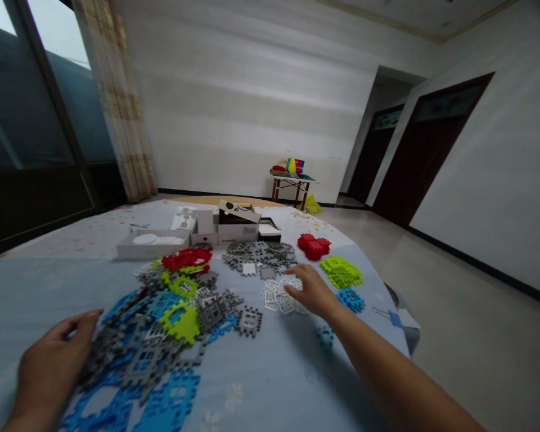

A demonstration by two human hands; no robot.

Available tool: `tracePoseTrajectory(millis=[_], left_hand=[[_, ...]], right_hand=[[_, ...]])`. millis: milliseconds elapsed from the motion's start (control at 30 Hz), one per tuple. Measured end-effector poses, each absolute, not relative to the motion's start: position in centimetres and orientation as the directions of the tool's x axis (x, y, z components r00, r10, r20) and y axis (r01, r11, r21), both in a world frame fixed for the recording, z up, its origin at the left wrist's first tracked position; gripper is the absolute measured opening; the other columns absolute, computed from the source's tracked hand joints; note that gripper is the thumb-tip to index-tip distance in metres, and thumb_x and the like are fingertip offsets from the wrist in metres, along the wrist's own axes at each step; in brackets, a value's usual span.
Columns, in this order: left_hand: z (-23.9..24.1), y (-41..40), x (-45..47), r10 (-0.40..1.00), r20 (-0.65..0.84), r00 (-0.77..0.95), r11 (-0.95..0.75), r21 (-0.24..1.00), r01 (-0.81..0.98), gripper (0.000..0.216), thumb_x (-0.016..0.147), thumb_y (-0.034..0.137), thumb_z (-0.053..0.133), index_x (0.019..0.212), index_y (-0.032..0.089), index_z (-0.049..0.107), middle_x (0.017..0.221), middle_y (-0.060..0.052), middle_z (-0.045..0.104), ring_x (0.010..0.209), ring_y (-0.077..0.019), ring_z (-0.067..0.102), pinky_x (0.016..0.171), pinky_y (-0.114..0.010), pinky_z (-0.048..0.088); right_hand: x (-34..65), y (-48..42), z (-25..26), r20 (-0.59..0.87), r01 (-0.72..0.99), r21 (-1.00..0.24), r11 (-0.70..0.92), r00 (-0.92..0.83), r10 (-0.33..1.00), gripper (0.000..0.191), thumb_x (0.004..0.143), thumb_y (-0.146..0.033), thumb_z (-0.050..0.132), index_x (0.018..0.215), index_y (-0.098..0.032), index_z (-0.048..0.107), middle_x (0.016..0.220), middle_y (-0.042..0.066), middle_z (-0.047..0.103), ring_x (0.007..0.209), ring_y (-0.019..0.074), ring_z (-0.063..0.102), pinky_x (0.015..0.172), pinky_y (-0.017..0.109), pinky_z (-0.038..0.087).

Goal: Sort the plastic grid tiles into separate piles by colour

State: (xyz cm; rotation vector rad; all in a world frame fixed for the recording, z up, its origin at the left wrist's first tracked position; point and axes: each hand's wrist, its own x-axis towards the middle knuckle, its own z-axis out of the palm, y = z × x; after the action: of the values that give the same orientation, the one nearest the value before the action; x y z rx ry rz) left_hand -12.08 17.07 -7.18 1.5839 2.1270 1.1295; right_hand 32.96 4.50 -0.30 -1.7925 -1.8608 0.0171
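Note:
My right hand [312, 291] hovers over a small group of white openwork plastic pieces [274, 297], fingers spread and nothing visible in them. At the left edge of a mixed heap of interlocking plastic tiles [144, 360] is my left hand [54, 366]. Its thumb and forefinger curl together at the tips beside dark grey tiles; whatever they hold, if anything, is hidden. The heap mixes blue, grey, lime green, red and white pieces. A grey window-frame tile [249, 322] lies at its right side. Under my right forearm sits a loose blue tile [325, 337], partly blurred.
Sorted piles curve round the far side: grey tiles [261, 255], red tiles [314, 246], lime green tiles [342, 271] and blue tiles [351, 300]. Behind stand a white tray [150, 249] and several boxes [238, 228]. A blue clip [395, 318] grips the tablecloth's right edge.

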Motion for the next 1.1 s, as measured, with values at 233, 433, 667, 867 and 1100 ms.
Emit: tracePoseTrajectory(millis=[233,433,667,867,1100], left_hand=[[-5.2,15.5,-10.2,0.898,0.13,-0.42,0.172,0.776,0.607,0.046,0.071,0.062,0.042,0.092,0.027,0.062,0.081,-0.001,0.06,0.074,-0.0195,0.054,0.069,-0.029,0.039],[-4.0,14.8,-9.5,0.905,0.089,-0.415,0.179,0.807,0.564,0.04,0.071,0.057,0.044,0.089,0.027,0.062,0.08,0.0,0.06,0.077,-0.0192,0.055,0.071,-0.028,0.038],[-3.3,14.3,-9.0,0.911,0.12,-0.396,0.142,0.808,0.572,0.041,0.071,0.051,0.044,0.094,0.021,0.063,0.086,-0.003,0.061,0.083,-0.0192,0.055,0.073,-0.026,0.037],[-3.3,14.3,-9.1,0.913,0.118,-0.391,0.139,0.811,0.568,0.043,0.071,0.051,0.044,0.094,0.02,0.063,0.089,-0.004,0.062,0.083,-0.0195,0.055,0.074,-0.027,0.037],[-3.4,14.4,-9.1,0.914,0.087,-0.396,0.18,0.788,0.588,0.045,0.071,0.055,0.043,0.095,0.023,0.063,0.082,-0.003,0.06,0.075,-0.0194,0.054,0.07,-0.028,0.037]], right_hand=[[25.2,4.6,-1.2,0.141,0.892,-0.382,0.243,-0.203,0.969,0.057,0.062,-0.044,0.071,0.113,-0.022,0.059,0.112,0.01,0.057,0.105,0.0261,0.048,0.089,0.036,0.036],[24.4,4.3,-1.1,0.094,0.886,-0.363,0.29,-0.275,0.957,0.027,0.072,-0.027,0.058,0.097,-0.021,0.066,0.094,0.006,0.066,0.089,0.0197,0.055,0.078,0.026,0.036],[24.8,4.1,-0.5,0.03,0.763,-0.616,0.195,-0.225,0.974,0.025,0.083,-0.028,0.043,0.083,-0.017,0.065,0.068,-0.001,0.063,0.06,0.0104,0.052,0.055,0.019,0.035],[24.9,4.5,-1.8,0.151,0.812,-0.567,0.139,-0.063,0.986,0.037,0.079,-0.035,0.054,0.112,-0.019,0.058,0.097,0.006,0.066,0.084,0.0178,0.058,0.076,0.027,0.042],[23.8,4.0,-2.3,0.115,0.906,-0.401,0.134,-0.095,0.989,0.061,0.067,-0.045,0.065,0.121,-0.02,0.052,0.109,0.012,0.058,0.102,0.0267,0.052,0.086,0.036,0.04]])
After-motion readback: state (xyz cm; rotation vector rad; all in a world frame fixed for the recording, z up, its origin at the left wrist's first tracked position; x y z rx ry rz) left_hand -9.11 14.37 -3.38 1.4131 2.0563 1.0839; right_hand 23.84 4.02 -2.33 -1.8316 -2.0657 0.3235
